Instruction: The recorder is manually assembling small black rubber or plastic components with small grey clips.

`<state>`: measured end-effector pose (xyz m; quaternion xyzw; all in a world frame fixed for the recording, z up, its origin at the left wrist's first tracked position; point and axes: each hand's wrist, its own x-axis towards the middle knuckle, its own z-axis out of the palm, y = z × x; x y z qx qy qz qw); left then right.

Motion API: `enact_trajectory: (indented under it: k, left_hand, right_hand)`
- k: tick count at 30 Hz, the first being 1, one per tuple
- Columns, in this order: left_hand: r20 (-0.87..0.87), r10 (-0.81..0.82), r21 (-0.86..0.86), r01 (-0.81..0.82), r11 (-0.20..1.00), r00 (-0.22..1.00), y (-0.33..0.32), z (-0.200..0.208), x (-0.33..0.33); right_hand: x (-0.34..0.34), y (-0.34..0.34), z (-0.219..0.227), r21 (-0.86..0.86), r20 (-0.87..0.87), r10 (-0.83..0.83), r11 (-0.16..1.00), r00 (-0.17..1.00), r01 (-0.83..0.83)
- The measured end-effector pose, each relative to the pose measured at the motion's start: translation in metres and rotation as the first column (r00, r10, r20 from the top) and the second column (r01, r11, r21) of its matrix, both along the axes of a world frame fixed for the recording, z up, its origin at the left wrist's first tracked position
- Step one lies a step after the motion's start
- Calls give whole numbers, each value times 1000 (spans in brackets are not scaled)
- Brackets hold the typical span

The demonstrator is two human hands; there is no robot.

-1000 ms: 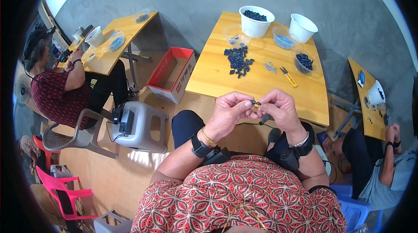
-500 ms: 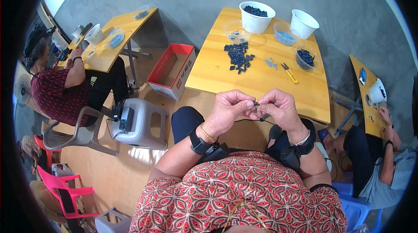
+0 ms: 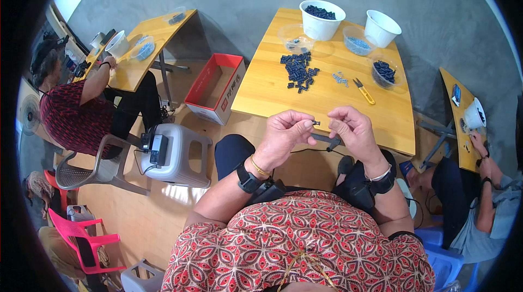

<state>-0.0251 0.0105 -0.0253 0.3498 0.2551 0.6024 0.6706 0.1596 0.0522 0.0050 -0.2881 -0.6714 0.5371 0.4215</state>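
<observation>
Box: red and white, open-topped, on the wooden floor, left of centre.
Table: wood-toned, upper centre, bearing a heap of dark pieces.
Left hand: centre, fingers pinching a small black piece.
Piece axis: near horizontal, free end pointing right.
Right hand: fingers loosely curled, apart from piece; contents cannot be told.
Wall: grey, upper right.

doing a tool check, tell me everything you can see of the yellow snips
The snips have a yellow handle, plastic by its look, and short dark blades that look like metal, the tips slightly apart. They lie on the wooden table, blades pointing away from the person and a little left, handle toward the near right. Small pale bits lie just left of the blades, apart from them. Only the table seems to touch them.
</observation>
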Motion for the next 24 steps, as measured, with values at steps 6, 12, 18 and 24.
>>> enact_trajectory:
  k: [6, 12, 18, 24]
  left_hand:
    - [-49, -11, 23, 12, 1000, 999, 5, -3, 7]
    - [-36, 0, -104, -4, 995, 999, 22, -5, 15]
    - [-421, 174, 117, -137, 984, 890, 57, -43, 34]
    - [-698, 561, 566, -137, 813, 445, 96, -77, 48]
  right_hand:
    - [-6, -2, -4, 258, 205, -87, 966, 975, 31]
    - [-8, 8, -21, 388, 190, -196, 915, 962, 109]
    - [-2, 36, -57, 526, 158, -341, 823, 927, 213]
    - [10, 63, -92, 680, 282, -498, 707, 820, 196]
